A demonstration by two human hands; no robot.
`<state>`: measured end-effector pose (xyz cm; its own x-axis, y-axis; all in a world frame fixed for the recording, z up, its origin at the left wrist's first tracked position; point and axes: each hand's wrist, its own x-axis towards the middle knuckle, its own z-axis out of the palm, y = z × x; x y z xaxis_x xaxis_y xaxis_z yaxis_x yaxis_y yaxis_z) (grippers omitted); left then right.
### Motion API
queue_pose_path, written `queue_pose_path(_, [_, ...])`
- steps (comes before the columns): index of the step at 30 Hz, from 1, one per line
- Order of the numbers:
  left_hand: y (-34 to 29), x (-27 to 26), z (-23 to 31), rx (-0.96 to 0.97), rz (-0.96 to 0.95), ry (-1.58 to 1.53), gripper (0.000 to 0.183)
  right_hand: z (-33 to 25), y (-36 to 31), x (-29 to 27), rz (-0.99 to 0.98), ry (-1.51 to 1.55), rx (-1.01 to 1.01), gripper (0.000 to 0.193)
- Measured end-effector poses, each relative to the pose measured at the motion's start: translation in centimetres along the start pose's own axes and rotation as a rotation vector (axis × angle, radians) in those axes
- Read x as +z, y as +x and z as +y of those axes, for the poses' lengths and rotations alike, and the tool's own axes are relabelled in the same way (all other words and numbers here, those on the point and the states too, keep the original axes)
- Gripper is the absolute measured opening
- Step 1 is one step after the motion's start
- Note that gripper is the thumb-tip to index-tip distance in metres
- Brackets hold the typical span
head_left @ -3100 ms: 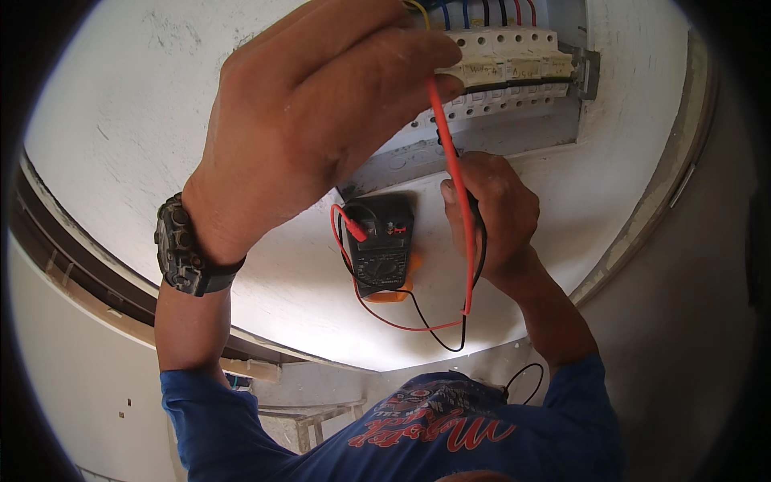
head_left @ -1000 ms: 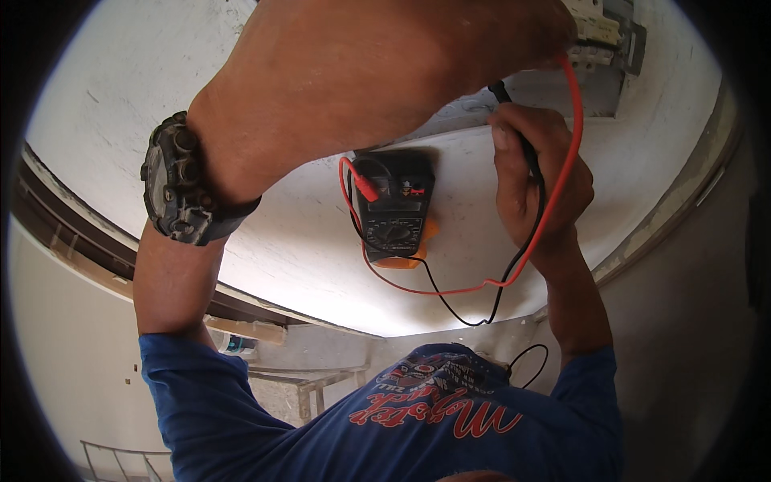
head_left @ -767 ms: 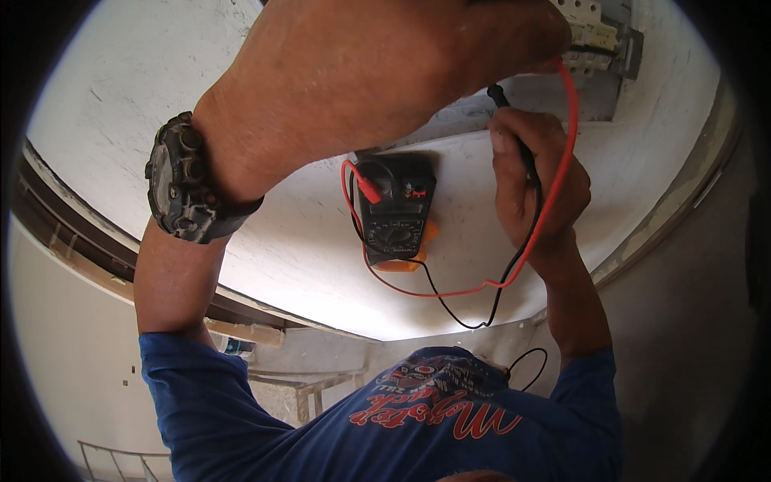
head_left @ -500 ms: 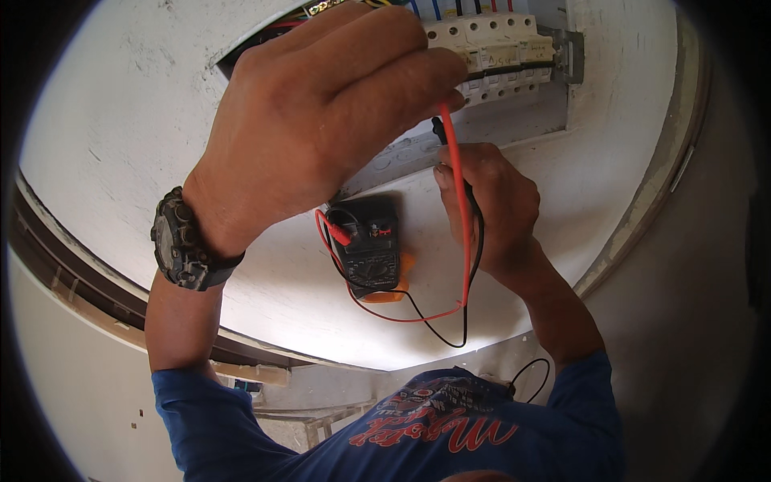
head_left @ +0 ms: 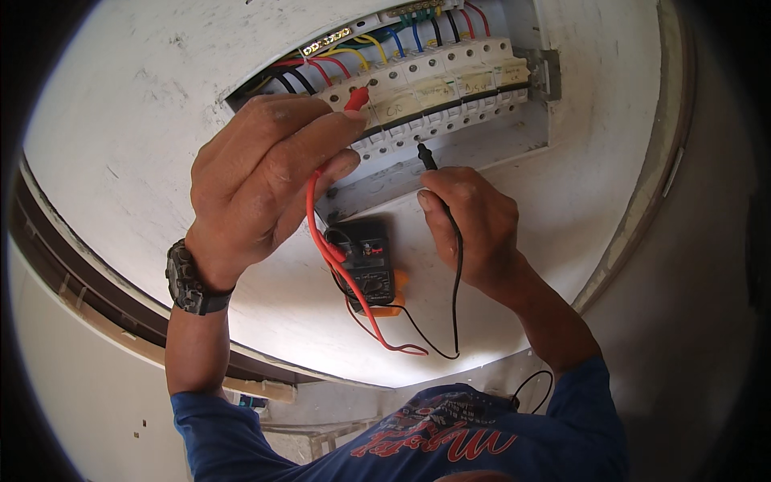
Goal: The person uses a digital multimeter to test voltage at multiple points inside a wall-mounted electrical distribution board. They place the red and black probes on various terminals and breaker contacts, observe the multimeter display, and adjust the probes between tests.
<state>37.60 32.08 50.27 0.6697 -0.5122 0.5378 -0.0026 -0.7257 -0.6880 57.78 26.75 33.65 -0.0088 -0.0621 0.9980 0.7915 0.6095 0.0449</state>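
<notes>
Two hands are at work at one long, shallow white metal box recessed in a white wall. The left hand, with one black wristwatch at its wrist, is pinched around one red plastic test probe, whose tip points at the upper screw holes. The right hand is curled closely around one black plastic test probe, its tip at the lower row of holes; whether either tip makes contact is hard to tell. Between the box's left and right edges runs one row of white plastic circuit breakers. Toward the right edge, two red, two black and two blue wires enter from above. Two brass terminal bars show along the upper edge, one at. One black rectangular multimeter with an orange back sits against the wall, just below the box's lower edge, with one red and one black lead.
</notes>
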Motion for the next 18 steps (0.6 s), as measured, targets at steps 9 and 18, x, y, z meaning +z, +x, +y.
queue_pose_path(9, [0.7, 0.1, -0.1, 0.03, 0.02, 0.03, 0.036, -0.5, -0.5, -0.4, 0.013, 0.028, -0.008, 0.036])
queue_pose_path(18, [0.6, -0.1, -0.1, 0.013, -0.088, 0.055, 0.028, -1.2, -0.6, 0.0, 0.031, 0.024, -0.069, 0.039])
